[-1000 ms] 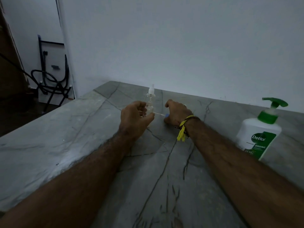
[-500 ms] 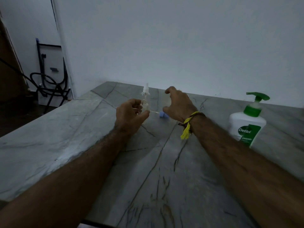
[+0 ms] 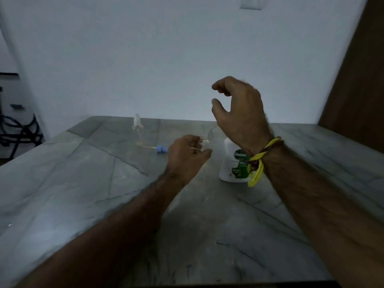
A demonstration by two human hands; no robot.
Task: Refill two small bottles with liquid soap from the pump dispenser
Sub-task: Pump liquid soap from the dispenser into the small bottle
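My left hand (image 3: 187, 155) grips a small clear bottle (image 3: 204, 140); only its open threaded neck shows past my fingers. The white Dettol pump dispenser (image 3: 229, 169) stands just right of it, and my right wrist hides its pump head. My right hand (image 3: 239, 113) hovers above the dispenser with fingers loosely curved and thumb apart, holding nothing. A second small clear bottle (image 3: 137, 127) with a white spray top stands upright further back on the left. A blue cap with its thin dip tube (image 3: 161, 149) lies on the table between that bottle and my left hand.
The grey marble table (image 3: 83, 183) runs back to a white wall. A brown wooden panel (image 3: 363, 80) rises at the right. A black metal frame (image 3: 18, 132) stands on the floor beyond the table's left edge.
My right hand left the blue cap on the table and rose over the dispenser. My left hand carried the open bottle right, next to the dispenser. The view swung right.
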